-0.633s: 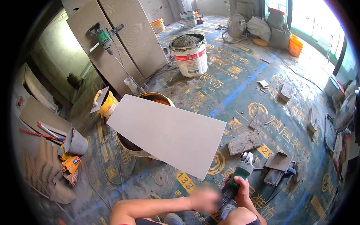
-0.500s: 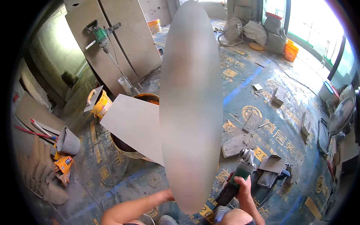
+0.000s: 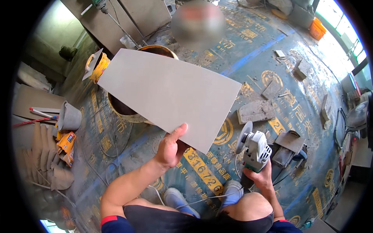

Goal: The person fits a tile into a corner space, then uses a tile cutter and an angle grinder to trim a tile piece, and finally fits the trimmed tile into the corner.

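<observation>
My left hand (image 3: 169,149) grips the near edge of a large pale tile (image 3: 167,89), thumb on top and fingers underneath. The tile lies across a round yellowish tub (image 3: 118,108), its near corner sticking out toward me. My right hand (image 3: 259,174) holds a green and white angle grinder (image 3: 255,150) to the right of the tile, its disc (image 3: 243,138) upright and apart from the tile. The grinder's cord runs down past my feet. A dusty tool with a flat plate (image 3: 288,149) lies on the floor just right of the grinder.
A grey rubble block (image 3: 254,111) lies beyond the grinder, with several fragments farther back. A yellow bucket with a trowel (image 3: 100,68) stands left of the tub. A grey bucket (image 3: 69,116) and folded cardboard (image 3: 46,155) are at left, boards (image 3: 140,15) behind, an orange bucket (image 3: 318,29) back right.
My left hand has moved up from low near the grinder to take hold of the tile. The grinder is turned, its disc now facing left. The view has tilted down.
</observation>
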Available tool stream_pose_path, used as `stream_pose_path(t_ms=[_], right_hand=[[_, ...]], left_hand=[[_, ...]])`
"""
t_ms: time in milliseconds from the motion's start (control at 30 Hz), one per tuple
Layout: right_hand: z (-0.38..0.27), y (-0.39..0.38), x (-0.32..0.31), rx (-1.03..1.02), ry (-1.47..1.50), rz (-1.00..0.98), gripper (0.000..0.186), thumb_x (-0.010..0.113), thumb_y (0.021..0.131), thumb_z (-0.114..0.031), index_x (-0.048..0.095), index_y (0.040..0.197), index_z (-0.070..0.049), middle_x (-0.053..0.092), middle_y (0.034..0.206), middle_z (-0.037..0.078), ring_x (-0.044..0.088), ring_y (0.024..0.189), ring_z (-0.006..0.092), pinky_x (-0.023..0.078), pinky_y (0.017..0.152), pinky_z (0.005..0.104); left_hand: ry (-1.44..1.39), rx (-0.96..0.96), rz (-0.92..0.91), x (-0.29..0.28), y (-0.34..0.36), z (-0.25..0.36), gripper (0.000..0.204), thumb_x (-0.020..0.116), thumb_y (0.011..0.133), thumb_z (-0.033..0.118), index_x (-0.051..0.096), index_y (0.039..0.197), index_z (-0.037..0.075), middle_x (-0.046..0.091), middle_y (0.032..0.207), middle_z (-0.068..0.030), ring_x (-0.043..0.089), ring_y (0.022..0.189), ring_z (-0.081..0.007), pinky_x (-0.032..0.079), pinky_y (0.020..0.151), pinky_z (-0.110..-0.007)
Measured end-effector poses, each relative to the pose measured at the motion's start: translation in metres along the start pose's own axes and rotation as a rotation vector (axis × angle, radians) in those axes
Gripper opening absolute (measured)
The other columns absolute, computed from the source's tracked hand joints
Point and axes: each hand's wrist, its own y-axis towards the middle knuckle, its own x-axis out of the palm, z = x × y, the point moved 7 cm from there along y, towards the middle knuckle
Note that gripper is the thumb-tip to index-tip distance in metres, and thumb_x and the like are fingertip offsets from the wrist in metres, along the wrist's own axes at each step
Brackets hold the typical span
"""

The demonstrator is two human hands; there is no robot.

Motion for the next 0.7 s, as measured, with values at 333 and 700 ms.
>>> stream_pose_path(t_ms=[333,700], right_hand=[[-0.018,0.006,0.026,-0.212,-0.588,-0.236,0.072,0.085,0.055,-0.015,0.052,0.117,0.000,0.067,0.098,0.018,0.068,0.089,0.0340,0.054,0.079,0.0387],[-0.041,0.012,0.039,-0.298,-0.720,-0.384,0.076,0.086,0.058,-0.018,0.051,0.122,0.001,0.064,0.105,0.019,0.067,0.095,0.0360,0.054,0.081,0.0399]], left_hand=[[0.102,0.022,-0.009,-0.013,0.000,0.009,0.042,0.051,0.096,0.033,0.059,0.120,0.000,0.064,0.119,-0.0111,0.059,0.112,-0.0227,0.042,0.100,-0.038],[0.093,0.066,-0.044,-0.007,0.001,0.007,0.047,0.046,0.098,0.033,0.053,0.129,-0.002,0.059,0.129,-0.0137,0.054,0.121,-0.0245,0.038,0.106,-0.039]])
